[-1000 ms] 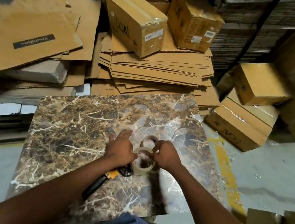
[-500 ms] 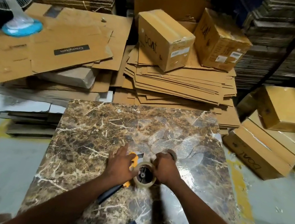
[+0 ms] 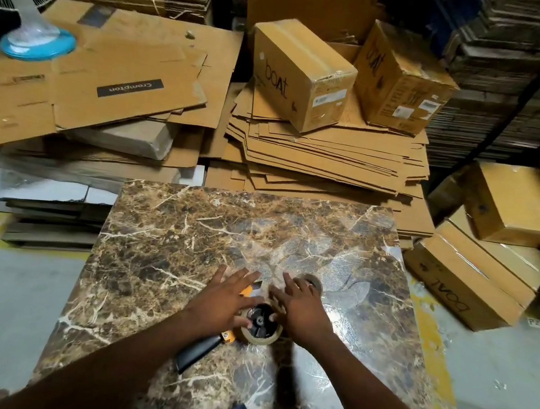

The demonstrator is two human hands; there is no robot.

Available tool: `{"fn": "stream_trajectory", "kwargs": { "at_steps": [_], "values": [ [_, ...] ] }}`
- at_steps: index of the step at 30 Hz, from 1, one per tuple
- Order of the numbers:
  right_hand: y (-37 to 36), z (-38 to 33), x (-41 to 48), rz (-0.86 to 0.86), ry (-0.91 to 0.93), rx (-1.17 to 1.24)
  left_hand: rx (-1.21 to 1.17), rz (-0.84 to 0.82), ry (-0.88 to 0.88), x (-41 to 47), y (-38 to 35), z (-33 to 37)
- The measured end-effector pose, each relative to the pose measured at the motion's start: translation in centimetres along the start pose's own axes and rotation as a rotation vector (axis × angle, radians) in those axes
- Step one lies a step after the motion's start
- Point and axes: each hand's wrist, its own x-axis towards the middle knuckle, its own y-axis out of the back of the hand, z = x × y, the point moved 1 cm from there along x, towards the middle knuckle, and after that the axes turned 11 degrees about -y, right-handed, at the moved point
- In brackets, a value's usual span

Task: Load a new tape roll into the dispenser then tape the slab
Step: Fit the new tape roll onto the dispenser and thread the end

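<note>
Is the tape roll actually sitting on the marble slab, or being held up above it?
Cannot tell. In the head view the tape roll sits on the dispenser's hub over the slab, but both hands and the dispenser hide its underside.

Brown marble slab [image 3: 161, 259] with white veins, lying flat above grey floor [image 3: 8, 302]. Directly on it: orange-and-black tape dispenser [image 3: 201, 351] with clear tape roll [image 3: 260, 336] seated, spent cardboard core [image 3: 315, 281] just beyond.

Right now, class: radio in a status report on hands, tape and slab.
Both hands, left hand and right hand, open, pressing tape roll onto dispenser. Slab untaped. Nothing obstructing.
</note>
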Motion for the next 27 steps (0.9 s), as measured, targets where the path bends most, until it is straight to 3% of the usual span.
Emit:
{"fn": "stream_trajectory", "kwargs": {
  "at_steps": [4,9,16,27],
  "values": [
    [0.0,0.1,-1.0,-0.036,0.126,-0.111,0.071,-0.123,-0.056,-0.4,0.2,-0.7],
    [-0.2,0.0,-2.0,-0.023,0.105,-0.172,0.179,-0.175,-0.047,0.2,0.2,0.0],
    [-0.1,-0.4,-2.0,-0.034,0.095,-0.133,0.147,-0.130,-0.079,0.7,0.0,-0.2],
    [0.2,-0.4,-1.0,-0.100,0.091,-0.167,-0.004,-0.218,-0.021,0.9,2.5,-1.1]
  ]
}}
